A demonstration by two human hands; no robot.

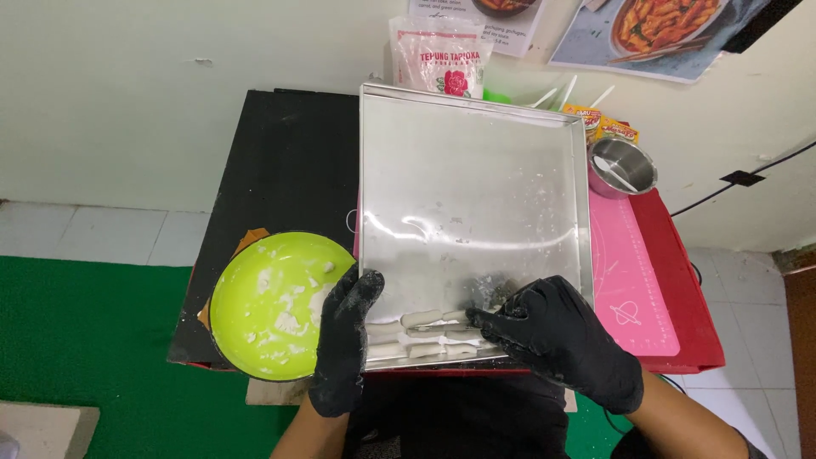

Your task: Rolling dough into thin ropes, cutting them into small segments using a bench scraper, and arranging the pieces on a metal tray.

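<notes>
Left hand (343, 338), black-gloved, rests flat and unclenched on the near-left rim of the metal baking tray (476, 136), beside the lime-green bowl (255, 289), while the right hand (557, 336) pinches one white dough piece (463, 333) among the dough pieces (406, 336) along the tray's near edge.

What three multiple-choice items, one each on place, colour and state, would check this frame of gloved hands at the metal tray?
1. Where does the green bowl sit?
A. left of the metal tray
B. inside it
C. on the pink mat

2. What colour are the gloves?
A. blue
B. black
C. white

3. How is the small steel cup?
A. upside down
B. on its side
C. upright, opening up

Answers: 1 A, it lies beside the tray's left edge. 2 B, the left hand and right hand are both black-gloved, by the white dough pieces. 3 C, its inside shows.
</notes>
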